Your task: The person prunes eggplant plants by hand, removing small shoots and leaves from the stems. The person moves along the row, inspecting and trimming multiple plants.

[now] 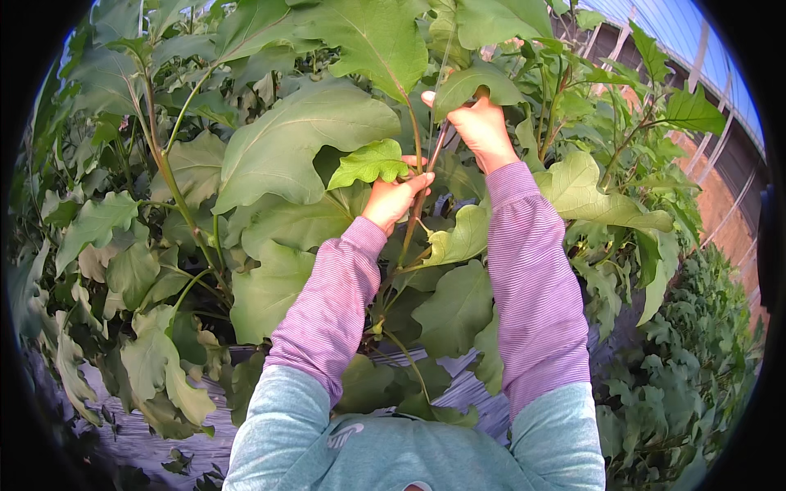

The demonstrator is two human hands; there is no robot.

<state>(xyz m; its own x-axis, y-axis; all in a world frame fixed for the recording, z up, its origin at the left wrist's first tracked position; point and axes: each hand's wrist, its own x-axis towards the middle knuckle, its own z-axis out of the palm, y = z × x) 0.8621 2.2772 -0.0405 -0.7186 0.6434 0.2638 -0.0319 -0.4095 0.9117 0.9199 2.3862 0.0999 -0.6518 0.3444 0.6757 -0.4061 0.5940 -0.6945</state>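
Among the broad lobed leaves of what looks like an eggplant plant, my left hand (399, 193) is closed around a stem (412, 227), thumb and fingers meeting near a small bright green leaf (370, 163). Higher and to the right, my right hand (478, 126) is bent at the upper end of a purplish stem (438, 146), its fingertips partly behind a leaf (476, 86). Whether those fingers grip the stem or something else is hidden. A thin upright string (443, 61) runs down between the hands.
Dense leafy plants stand on both sides, with a thick forked stem (184, 205) at the left. Silvery plastic mulch (153, 439) covers ground below. A greenhouse frame with slanting poles (724, 144) curves along the right, beside another row of plants (681, 368).
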